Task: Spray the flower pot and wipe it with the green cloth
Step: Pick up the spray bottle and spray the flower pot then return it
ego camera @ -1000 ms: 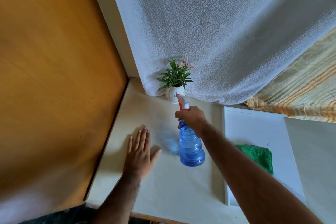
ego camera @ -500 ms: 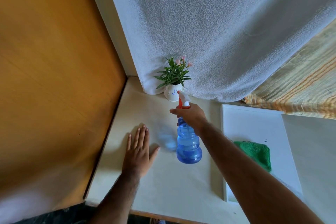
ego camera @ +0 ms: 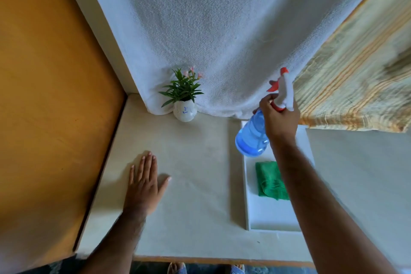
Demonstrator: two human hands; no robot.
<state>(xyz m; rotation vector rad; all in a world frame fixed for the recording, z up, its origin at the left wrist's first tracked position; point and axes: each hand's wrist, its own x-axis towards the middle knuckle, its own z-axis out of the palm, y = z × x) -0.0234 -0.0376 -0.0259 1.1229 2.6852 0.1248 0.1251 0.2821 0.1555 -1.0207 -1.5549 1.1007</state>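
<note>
A small white flower pot with green leaves and pink blooms stands at the back of the table against a hanging white towel. My right hand grips the neck of a blue spray bottle with a white and red trigger head, held tilted in the air above the far end of the white tray, well to the right of the pot. A folded green cloth lies in that tray, partly hidden by my right forearm. My left hand rests flat on the table, fingers spread, holding nothing.
The cream table meets an orange wall on the left. The white towel and a striped yellow cloth hang behind. The table's front edge runs along the bottom, with feet visible below it.
My right hand has carried the spray bottle away from the pot, rightward, to above the tray, and the bottle is now tilted. My left hand has stayed flat on the table.
</note>
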